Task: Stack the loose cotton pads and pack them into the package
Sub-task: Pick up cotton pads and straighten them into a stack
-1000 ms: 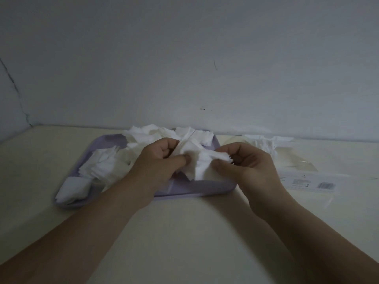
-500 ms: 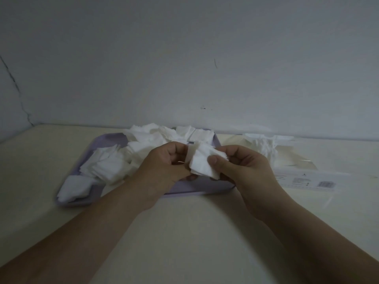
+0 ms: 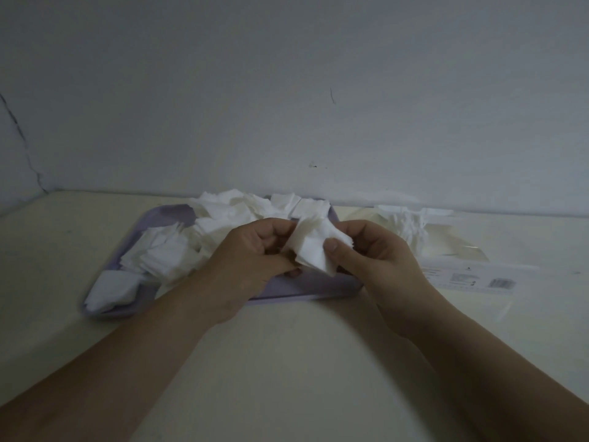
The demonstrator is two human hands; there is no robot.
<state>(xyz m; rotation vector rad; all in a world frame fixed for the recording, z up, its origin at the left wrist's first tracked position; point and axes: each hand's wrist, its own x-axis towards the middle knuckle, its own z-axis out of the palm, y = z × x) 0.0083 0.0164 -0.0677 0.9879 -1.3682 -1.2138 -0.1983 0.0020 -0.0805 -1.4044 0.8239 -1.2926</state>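
Observation:
A small stack of white square cotton pads (image 3: pixel 314 247) is held above the front of the lavender tray (image 3: pixel 165 215). My right hand (image 3: pixel 376 260) grips the stack, thumb pressed on its front face. My left hand (image 3: pixel 255 253) curls around the stack's left edge. Several loose cotton pads (image 3: pixel 162 250) lie scattered over the tray. The clear plastic package (image 3: pixel 455 250) lies flat on the table to the right, with a bunch of pads (image 3: pixel 408 224) at its far end.
The tray sits on a cream table (image 3: pixel 287 346) pushed against a pale wall (image 3: pixel 287 90). A printed label with a barcode (image 3: pixel 502 283) shows on the package's near edge.
Both hands have gathered pads from the tray into a neater stack and lifted it slightly. The right thumb now presses on the stack's front.

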